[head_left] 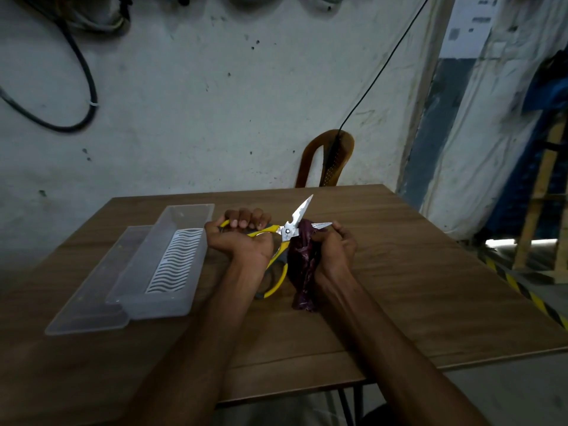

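Over the surface, your left grip clasps a handle of the open scissors; your right grip clutches a maroon cloth round one blade.

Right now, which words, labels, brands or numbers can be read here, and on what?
No text is readable.
Paper sheets on the wall, top right: dark print, too blurred to read.
Scissors in the left hand, cloth in the right hand: no legible mark.
Clear plastic box: no label visible.
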The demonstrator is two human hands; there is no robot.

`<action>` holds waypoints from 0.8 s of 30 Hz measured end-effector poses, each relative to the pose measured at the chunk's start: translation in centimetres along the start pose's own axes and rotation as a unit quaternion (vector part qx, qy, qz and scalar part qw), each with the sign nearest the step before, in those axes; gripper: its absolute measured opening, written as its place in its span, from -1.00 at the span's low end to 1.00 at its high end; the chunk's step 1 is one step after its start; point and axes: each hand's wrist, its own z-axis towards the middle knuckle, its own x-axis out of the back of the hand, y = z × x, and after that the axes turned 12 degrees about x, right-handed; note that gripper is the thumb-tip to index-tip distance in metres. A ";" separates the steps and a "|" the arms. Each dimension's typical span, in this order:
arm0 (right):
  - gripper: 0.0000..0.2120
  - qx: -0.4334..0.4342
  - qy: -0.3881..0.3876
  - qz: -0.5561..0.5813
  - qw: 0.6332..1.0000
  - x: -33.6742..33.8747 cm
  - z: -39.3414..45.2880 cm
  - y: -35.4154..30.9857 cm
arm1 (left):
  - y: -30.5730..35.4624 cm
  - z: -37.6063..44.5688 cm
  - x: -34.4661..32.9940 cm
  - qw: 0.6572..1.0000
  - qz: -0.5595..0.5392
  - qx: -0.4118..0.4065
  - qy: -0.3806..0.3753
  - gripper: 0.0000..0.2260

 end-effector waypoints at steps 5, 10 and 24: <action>-0.41 0.002 0.004 -0.026 1.000 0.3 0.6 -0.5 | 0.6 0.0 0.0 1.000 -0.003 0.003 -0.008 -0.84; -0.44 0.005 0.002 -0.025 1.000 0.4 0.5 -1.0 | 0.5 -0.4 -0.4 1.000 -0.008 0.002 -0.016 -0.83; -0.74 -0.092 -0.089 -0.064 0.990 0.9 0.6 0.0 | 3.3 0.6 0.1 0.998 -0.057 -0.039 -0.011 -0.83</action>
